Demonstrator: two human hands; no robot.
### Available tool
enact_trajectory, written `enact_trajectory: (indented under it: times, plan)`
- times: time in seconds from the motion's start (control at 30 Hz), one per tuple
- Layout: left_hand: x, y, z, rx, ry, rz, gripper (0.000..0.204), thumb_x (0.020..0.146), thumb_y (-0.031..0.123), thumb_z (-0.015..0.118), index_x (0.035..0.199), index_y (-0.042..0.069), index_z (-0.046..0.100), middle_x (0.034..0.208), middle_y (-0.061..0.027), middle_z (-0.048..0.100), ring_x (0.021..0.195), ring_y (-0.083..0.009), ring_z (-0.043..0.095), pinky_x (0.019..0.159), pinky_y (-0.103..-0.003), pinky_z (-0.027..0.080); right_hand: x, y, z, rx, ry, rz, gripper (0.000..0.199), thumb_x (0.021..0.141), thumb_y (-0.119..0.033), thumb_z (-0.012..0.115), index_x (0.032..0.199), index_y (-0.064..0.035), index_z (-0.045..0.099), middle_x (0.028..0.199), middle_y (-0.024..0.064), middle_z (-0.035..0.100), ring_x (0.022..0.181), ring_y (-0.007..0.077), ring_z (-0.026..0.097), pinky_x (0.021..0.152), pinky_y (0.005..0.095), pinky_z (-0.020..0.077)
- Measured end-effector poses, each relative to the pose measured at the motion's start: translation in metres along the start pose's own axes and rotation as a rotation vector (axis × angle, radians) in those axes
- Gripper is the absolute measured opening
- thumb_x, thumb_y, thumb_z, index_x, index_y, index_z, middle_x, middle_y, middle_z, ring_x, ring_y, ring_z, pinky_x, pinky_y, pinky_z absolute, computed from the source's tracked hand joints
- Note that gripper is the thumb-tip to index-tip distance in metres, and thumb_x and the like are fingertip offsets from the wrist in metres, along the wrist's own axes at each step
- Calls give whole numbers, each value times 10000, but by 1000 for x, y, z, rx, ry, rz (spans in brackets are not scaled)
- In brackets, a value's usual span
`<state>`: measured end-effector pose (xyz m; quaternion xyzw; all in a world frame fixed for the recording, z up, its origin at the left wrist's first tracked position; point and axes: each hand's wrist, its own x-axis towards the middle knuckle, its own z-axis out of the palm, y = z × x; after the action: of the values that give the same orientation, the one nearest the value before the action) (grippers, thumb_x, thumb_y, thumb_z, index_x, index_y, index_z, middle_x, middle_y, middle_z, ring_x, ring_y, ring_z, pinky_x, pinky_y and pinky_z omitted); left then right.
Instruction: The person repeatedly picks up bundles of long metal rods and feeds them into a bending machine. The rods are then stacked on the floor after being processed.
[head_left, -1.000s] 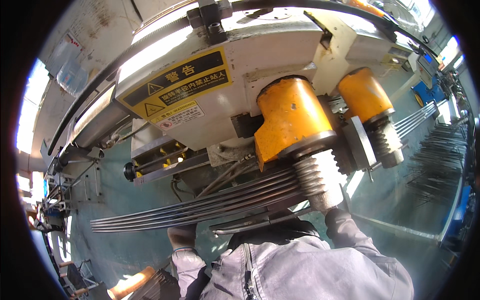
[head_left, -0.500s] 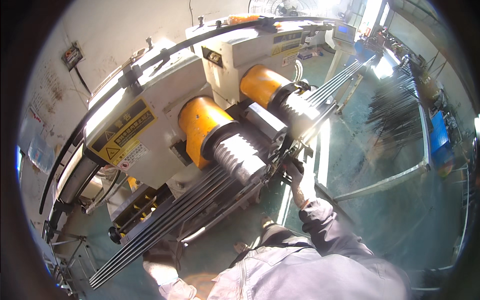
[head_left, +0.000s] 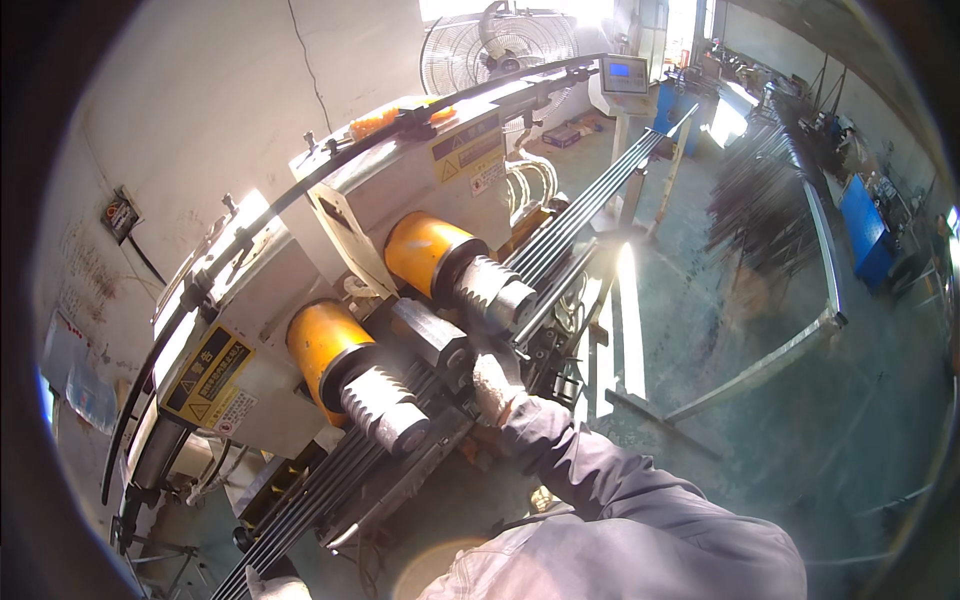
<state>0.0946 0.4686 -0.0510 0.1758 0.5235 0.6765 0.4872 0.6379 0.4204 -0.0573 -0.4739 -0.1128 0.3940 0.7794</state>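
Right hand (head_left: 497, 385), in a pale work glove, pressed against the bundle of long dark metal rods (head_left: 570, 225) at the spot where they pass between the two ribbed rollers; fingers apparently curled onto the rods, though whether fully clamped around them cannot be told from this angle. Grey sleeve (head_left: 590, 470) running back from that glove toward the lower edge. Just beyond the grip, up and away: the far ribbed steel roller (head_left: 490, 290) with its yellow housing (head_left: 425, 250), touching the rod bundle. Just on the near side of the grip, to its left: a dark steel block (head_left: 430, 335), then the near ribbed roller (head_left: 385, 410) with its own yellow housing (head_left: 325, 345). Rods stretching from the grip in both directions, far end rising toward a stand with a small lit display (head_left: 625, 72), near end sloping down to the lower left. Left hand (head_left: 272, 583), also gloved, only partly in view at the bottom edge, at the lower end of the same rods; closure there impossible to tell. Behind the grip, the pale grey machine body (head_left: 400, 190) with yellow warning labels, and a large fan (head_left: 490, 50) against the wall well beyond. Well apart to the right of the grip, a rack of more dark rods (head_left: 770, 190) on the green floor.
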Motion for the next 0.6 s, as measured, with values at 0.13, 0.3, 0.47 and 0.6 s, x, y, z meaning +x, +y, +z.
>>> enact_trajectory:
  times: [0.13, 0.3, 0.47, 0.6]
  plan:
    - [-19, 17, 37, 158, -71, 122, 542, 1057, 270, 557, 1441, -86, 697, 1381, -248, 753, 1220, -375, 733, 1065, -465, 564, -2, -8, 3, -35, 65, -22, 570, 1100, -540, 693, 1269, -4, 786, 1042, 64, 781, 820, 138, 700, 680, 329, 531]
    - [-52, 38, 91, 398, -127, 338, 518, 1081, 279, 569, 1428, -81, 704, 1343, -250, 765, 1176, -364, 751, 1011, -460, 589, 1, -7, 1, -52, 3, -70, 590, 1110, -590, 652, 1232, -24, 766, 911, 93, 808, 622, 132, 693, 527, 310, 502]
    - [-83, 66, 159, 621, -235, 612, 496, 1105, 288, 581, 1414, -76, 712, 1304, -251, 776, 1131, -353, 768, 957, -456, 613, 15, -17, -12, -987, -132, -379, 381, 1137, -243, 492, 1381, -52, 714, 1248, 220, 778, 1168, 368, 762, 994, 426, 608]
    - [-109, 104, 193, 709, -290, 856, 479, 1124, 295, 591, 1403, -73, 718, 1274, -252, 786, 1095, -344, 782, 914, -453, 633, 27, -22, -6, -379, -117, -104, 504, 1088, -334, 700, 1483, -22, 693, 1385, 204, 770, 1272, 296, 761, 1073, 393, 588]
